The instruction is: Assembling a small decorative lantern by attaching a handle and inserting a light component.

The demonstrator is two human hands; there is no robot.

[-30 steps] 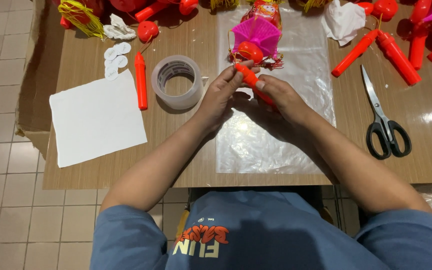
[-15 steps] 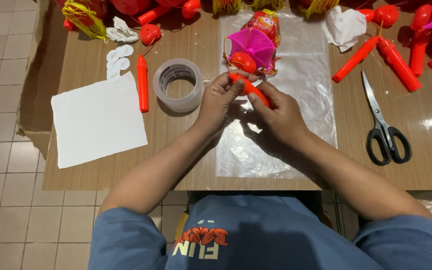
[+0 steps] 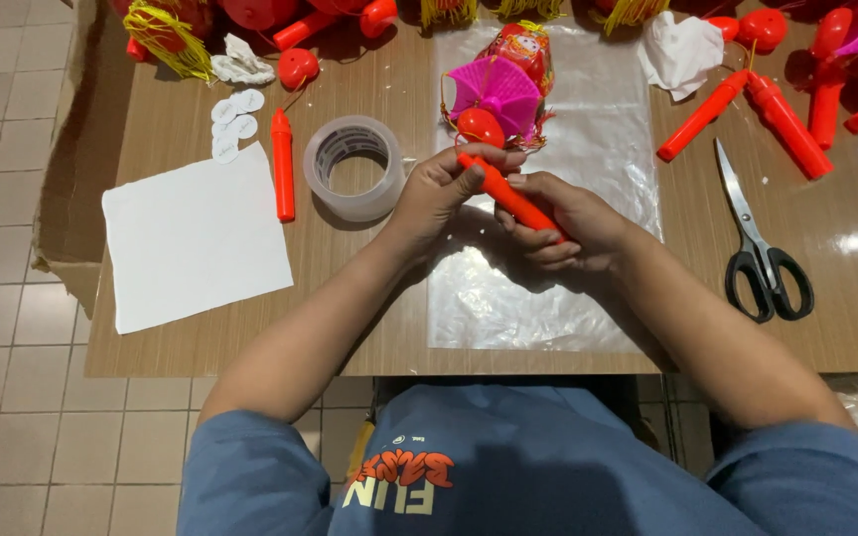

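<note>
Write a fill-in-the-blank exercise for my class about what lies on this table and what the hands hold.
1. Both hands, left hand and right hand, hold an orange ____.
2. The tape roll lies to the ____ of the left hand in the picture.
3. The scissors have ____ handles.
4. The paper sheet is ____ in colour.

Missing words: stick; left; black; white

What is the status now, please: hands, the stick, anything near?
Left hand and right hand both grip the orange stick, above the plastic sheet. Tape roll beside left hand; pink lantern just behind. Scissors apart, right.
</note>
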